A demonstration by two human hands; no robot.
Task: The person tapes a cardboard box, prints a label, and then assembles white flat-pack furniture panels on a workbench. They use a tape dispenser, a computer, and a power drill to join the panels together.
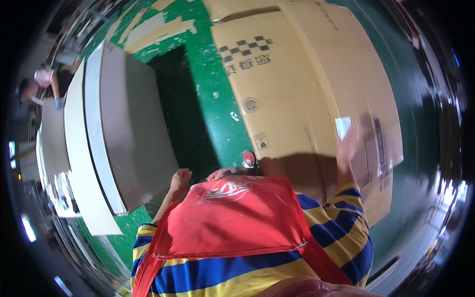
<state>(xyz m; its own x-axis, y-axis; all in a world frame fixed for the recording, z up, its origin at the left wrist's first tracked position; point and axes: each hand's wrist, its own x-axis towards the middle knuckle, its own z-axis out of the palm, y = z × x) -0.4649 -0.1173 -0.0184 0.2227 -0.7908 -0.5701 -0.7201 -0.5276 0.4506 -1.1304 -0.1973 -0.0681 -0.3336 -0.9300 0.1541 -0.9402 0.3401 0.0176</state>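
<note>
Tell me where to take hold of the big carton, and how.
Probably grip the carton along its left long edge, hands spread well apart, coming from the green floor beside it. That edge runs long next to open floor, while the broad, flat face offers little to pinch. Whether fingers would fit underneath, I cannot tell.

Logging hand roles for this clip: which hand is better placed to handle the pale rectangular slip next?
Probably the right hand: its fingers are at the pale rectangular slip over the cardboard carton. The left hand is curled, well away from the slip.
</note>
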